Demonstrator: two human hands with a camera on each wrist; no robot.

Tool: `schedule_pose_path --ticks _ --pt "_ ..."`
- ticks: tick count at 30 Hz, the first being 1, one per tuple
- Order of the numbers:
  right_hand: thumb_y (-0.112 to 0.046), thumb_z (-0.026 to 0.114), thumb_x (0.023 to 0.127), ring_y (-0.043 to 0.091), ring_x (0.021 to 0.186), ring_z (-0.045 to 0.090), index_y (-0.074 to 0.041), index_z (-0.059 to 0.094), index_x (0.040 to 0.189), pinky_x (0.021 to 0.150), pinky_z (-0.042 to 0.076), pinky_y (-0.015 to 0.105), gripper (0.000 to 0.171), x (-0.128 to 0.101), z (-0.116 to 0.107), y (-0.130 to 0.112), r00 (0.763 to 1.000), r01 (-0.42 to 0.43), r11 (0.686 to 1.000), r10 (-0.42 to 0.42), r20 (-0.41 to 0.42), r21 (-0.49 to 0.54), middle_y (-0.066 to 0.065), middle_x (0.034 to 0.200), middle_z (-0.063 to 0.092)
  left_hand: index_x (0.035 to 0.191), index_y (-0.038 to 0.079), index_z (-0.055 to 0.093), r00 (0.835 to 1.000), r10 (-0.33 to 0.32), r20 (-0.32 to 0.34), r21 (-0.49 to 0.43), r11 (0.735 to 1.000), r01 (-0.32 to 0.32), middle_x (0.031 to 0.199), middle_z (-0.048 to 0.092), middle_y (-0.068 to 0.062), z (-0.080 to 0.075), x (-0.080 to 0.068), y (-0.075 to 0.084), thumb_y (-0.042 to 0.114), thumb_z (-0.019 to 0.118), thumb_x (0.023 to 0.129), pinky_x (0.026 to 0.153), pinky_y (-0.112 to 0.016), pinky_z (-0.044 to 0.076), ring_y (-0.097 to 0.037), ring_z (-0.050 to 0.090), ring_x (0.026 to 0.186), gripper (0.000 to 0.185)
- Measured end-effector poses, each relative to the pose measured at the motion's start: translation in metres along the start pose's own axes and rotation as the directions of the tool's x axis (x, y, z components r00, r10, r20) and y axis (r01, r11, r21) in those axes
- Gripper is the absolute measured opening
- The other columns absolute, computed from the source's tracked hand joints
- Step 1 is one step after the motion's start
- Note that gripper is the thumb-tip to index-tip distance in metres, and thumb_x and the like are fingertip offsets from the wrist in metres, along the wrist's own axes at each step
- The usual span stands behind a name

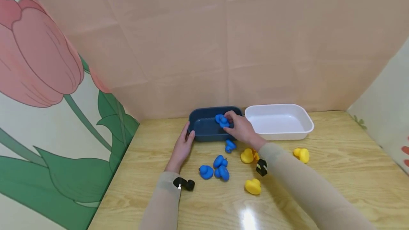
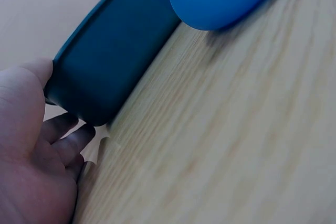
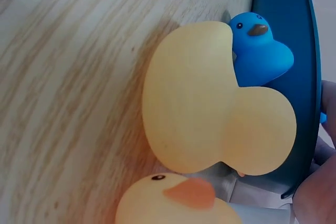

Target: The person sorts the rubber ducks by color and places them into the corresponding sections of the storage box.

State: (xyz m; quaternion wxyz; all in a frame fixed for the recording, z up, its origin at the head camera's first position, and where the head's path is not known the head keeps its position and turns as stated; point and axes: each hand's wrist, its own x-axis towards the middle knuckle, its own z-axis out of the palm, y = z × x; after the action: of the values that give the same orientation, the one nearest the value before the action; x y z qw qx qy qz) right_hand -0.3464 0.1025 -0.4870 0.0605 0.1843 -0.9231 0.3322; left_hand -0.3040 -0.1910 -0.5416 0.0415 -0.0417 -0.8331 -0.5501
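The dark blue tray [image 1: 204,127] is the reference point for all positions. The left hand [image 1: 182,149] is at the tray's left end, its thumb on the rim near the front corner and its fingers bent around the end wall; the hand grips the tray. The right hand [image 1: 241,129] extends over the tray's right side, thumb and fingers partly closed, and pinches one blue duck [image 1: 222,120]. This duck lies within the tray's outline (contact with the tray floor cannot be determined). A white tray [image 1: 278,120] stands just to the right of the dark blue tray. A second blue duck [image 1: 230,146] is just in front of the tray, toward its right end. Farther in front are three clustered blue ducks [image 1: 206,172]. A yellow duck [image 1: 246,155] is in front and to the right of the tray, another yellow duck [image 1: 253,186] is farther forward, and a third yellow duck [image 1: 301,155] is well to the right. All stand or lie on the wood-grain table [image 1: 134,187] beneath the tray.
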Motion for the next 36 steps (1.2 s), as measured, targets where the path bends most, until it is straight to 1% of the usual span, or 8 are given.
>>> schedule_pose_path --ticks 7,14,16,19,26,27,33,36 --pt "-0.016 0.085 0.101 0.036 0.122 0.069 -0.009 0.057 0.141 0.109 0.056 0.056 0.05 0.002 0.002 0.001 1.0 0.0 1.0 0.0 -0.007 -0.012 0.018 0.139 0.07 0.176 0.034 0.03 1.0 0.007 0.005 -0.006 1.0 -0.007 0.18 0.029 -0.003 -0.001 0.001 0.0 0.045 0.051 0.119 0.132 -0.051 0.027 -0.031 0.031 0.164 0.062" --pt "-0.016 0.085 0.101 0.037 0.126 0.068 -0.006 0.057 0.146 0.111 0.054 0.057 0.054 0.003 0.001 0.0 1.0 -0.008 1.0 0.008 0.005 0.013 0.018 0.14 0.07 0.177 0.035 0.029 1.0 0.008 0.016 -0.003 1.0 -0.008 0.181 0.028 -0.001 -0.002 0.0 0.001 0.065 0.048 0.113 0.133 -0.05 0.026 -0.029 0.03 0.164 0.073" --pt "-0.016 0.085 0.101 0.037 0.126 0.067 -0.005 0.057 0.147 0.111 0.054 0.058 0.055 0.003 0.0 0.0 1.0 -0.009 1.0 0.009 0.004 0.022 0.018 0.14 0.07 0.177 0.035 0.029 1.0 0.007 0.016 -0.003 1.0 -0.007 0.181 0.028 -0.001 -0.002 0.0 0.001 0.067 0.048 0.112 0.133 -0.05 0.026 -0.029 0.029 0.165 0.074" --pt "-0.016 0.085 0.101 0.036 0.126 0.067 -0.006 0.058 0.147 0.111 0.054 0.057 0.055 0.003 -0.001 -0.001 1.0 -0.017 0.999 0.017 0.001 0.031 0.017 0.14 0.07 0.177 0.035 0.029 1.0 0.003 0.015 -0.001 1.0 -0.003 0.181 0.028 -0.001 -0.002 0.0 0.001 0.066 0.047 0.113 0.133 -0.05 0.026 -0.029 0.029 0.164 0.073" --pt "-0.019 0.085 0.101 0.039 0.131 0.064 -0.003 0.059 0.148 0.113 0.051 0.059 0.056 -0.001 -0.004 -0.001 1.0 0.001 0.999 0.0 -0.02 0.043 0.021 0.142 0.068 0.177 0.034 0.029 1.0 -0.001 0.012 -0.017 1.0 0.001 0.181 0.028 -0.001 -0.001 0.001 0.001 0.046 0.049 0.119 0.133 -0.051 0.026 -0.029 0.029 0.165 0.062" --pt "-0.019 0.085 0.101 0.04 0.132 0.063 -0.003 0.06 0.148 0.113 0.051 0.06 0.056 -0.002 -0.005 -0.002 1.0 0.003 0.999 -0.002 -0.024 0.047 0.021 0.142 0.068 0.177 0.034 0.029 1.0 0.0 0.013 -0.018 1.0 0.001 0.181 0.028 -0.001 -0.001 0.001 0.001 0.046 0.05 0.119 0.133 -0.051 0.026 -0.029 0.029 0.164 0.062" --pt "-0.019 0.085 0.101 0.042 0.133 0.063 -0.002 0.062 0.148 0.113 0.05 0.06 0.055 -0.01 -0.011 -0.004 0.999 0.019 0.999 -0.017 -0.045 0.047 0.021 0.143 0.067 0.177 0.03 0.029 1.0 0.019 0.018 -0.01 1.0 -0.019 0.18 0.028 -0.003 -0.002 0.002 0.001 0.059 0.049 0.115 0.133 -0.049 0.027 -0.028 0.03 0.164 0.071" --pt "-0.02 0.085 0.101 0.041 0.133 0.063 -0.003 0.062 0.148 0.113 0.051 0.059 0.055 -0.016 -0.014 -0.006 0.999 0.023 0.999 -0.021 -0.045 0.041 0.02 0.144 0.067 0.177 0.027 0.029 0.999 0.032 0.018 -0.004 0.999 -0.032 0.18 0.028 -0.004 -0.003 0.002 -0.001 0.056 0.049 0.116 0.132 -0.048 0.028 -0.029 0.03 0.164 0.07"
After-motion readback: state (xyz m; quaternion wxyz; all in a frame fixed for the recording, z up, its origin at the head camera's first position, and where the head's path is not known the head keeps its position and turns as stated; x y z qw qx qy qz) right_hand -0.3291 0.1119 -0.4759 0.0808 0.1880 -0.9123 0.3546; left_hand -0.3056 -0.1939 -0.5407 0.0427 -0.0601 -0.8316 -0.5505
